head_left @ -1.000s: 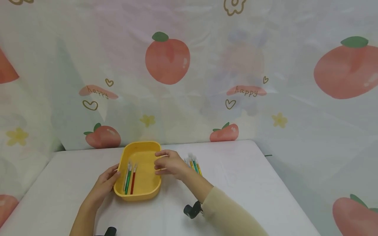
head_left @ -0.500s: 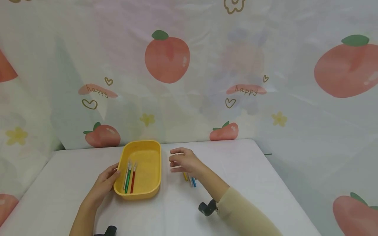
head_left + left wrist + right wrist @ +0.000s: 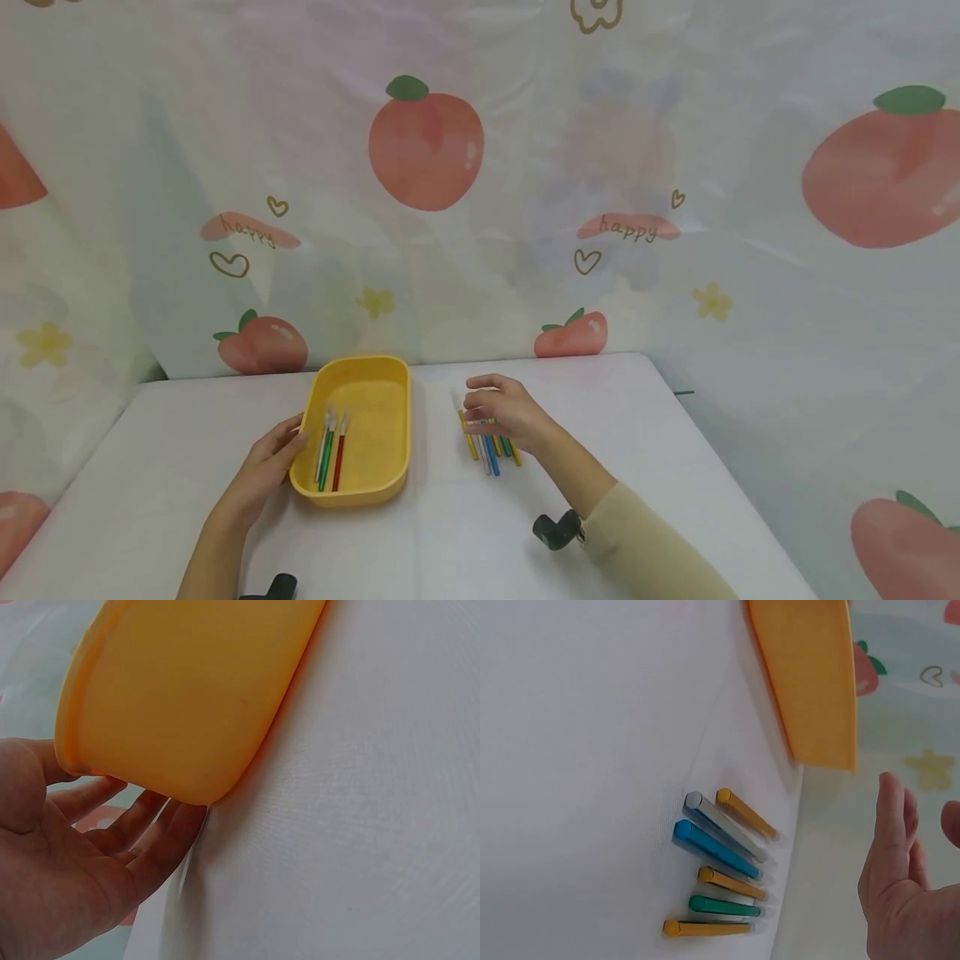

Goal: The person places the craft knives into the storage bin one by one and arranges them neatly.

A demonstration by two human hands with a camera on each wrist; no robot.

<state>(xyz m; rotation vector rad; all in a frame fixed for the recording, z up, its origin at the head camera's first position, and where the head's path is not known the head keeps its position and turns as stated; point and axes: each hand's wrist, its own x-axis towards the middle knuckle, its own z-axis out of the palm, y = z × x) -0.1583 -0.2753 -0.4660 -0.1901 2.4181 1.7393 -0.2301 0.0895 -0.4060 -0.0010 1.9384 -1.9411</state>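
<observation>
The left hand (image 3: 264, 462) grips the left side of a yellow tray (image 3: 377, 442), thumb at the rim and fingers against its outer wall. Inside, toward the tray's left side, lie a pale pen (image 3: 321, 458), a green pen (image 3: 326, 463) and a red pen (image 3: 338, 463). Right of the tray, six pens (image 3: 718, 850), three yellow, one grey, one blue, one green, lie side by side on the white table (image 3: 465, 537). The right hand (image 3: 513, 412) hovers above them, fingers loosely bent, holding nothing.

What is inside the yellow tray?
The yellow tray holds a whitish stick, a green stick and a red stick, all pen-like. What lies directly beneath them is hidden.
</observation>
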